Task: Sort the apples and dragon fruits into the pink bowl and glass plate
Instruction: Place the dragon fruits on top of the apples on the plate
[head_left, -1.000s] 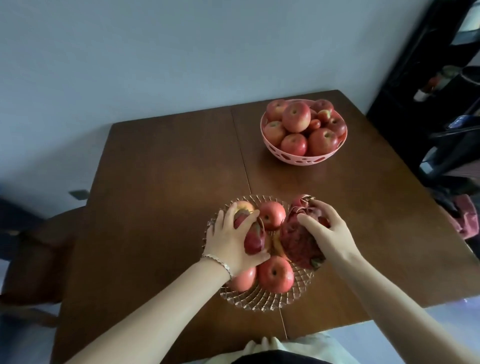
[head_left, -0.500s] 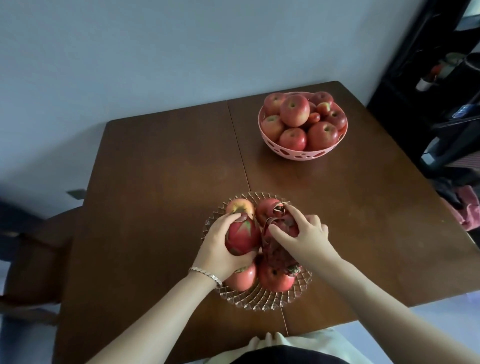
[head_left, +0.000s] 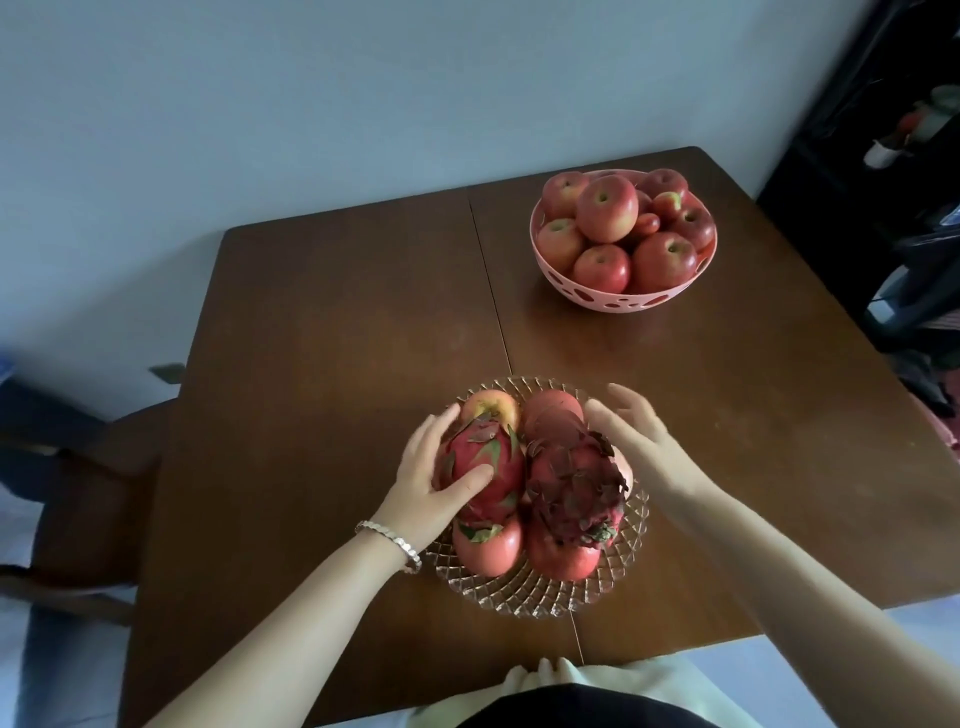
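Observation:
A glass plate (head_left: 524, 597) stands near the table's front edge with several red apples (head_left: 485, 545) on it. Two dragon fruits lie side by side on top of those apples. My left hand (head_left: 431, 478) wraps the left dragon fruit (head_left: 493, 462), thumb across its front and fingers around its left side. The darker right dragon fruit (head_left: 571, 488) rests free. My right hand (head_left: 639, 441) hovers just to its right with fingers spread, holding nothing. At the far right of the table sits the pink bowl (head_left: 613, 299), heaped with several apples (head_left: 607, 208).
The brown wooden table (head_left: 337, 338) has a seam down its middle. A dark chair (head_left: 88, 467) stands at the table's left side. Dark furniture with clutter (head_left: 909, 260) lines the right side. A pale wall is behind.
Both dragon fruits have settled on top of the apples in the plate's middle. My right hand has let go of the darker one and pulled off to the right, opening.

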